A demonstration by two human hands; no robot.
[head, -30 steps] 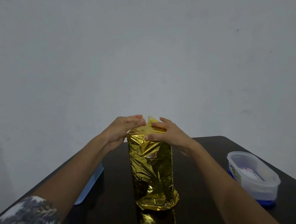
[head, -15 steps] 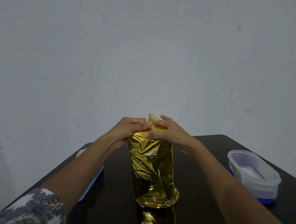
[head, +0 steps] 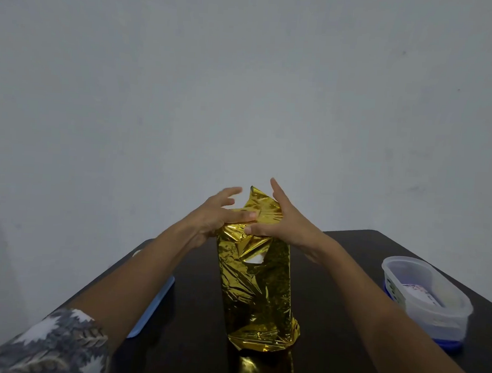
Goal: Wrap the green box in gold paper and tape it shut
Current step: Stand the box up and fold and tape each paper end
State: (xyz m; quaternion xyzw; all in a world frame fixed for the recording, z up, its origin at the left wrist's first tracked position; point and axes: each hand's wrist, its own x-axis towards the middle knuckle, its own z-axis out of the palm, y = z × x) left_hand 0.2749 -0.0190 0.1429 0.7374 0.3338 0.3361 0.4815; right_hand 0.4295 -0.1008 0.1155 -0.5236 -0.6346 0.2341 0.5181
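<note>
The gold paper covers a tall box that stands upright on the dark table; the green box itself is hidden, apart from a small pale gap in the paper near the top. My left hand is at the top left of the parcel, its thumb lying across the folded paper and its fingers spread in the air. My right hand is at the top right, with its thumb pressing the fold from the front and straight fingers raised beside a loose flap that sticks up.
A clear plastic tub with a blue base stands at the right of the table. A flat light-blue lid lies at the left edge, partly under my left arm. A plain wall is behind.
Both hands lay curled over the top of the parcel before. Now their fingers have lifted and spread, only the thumbs stay on the fold, and the gold flap stands up higher.
</note>
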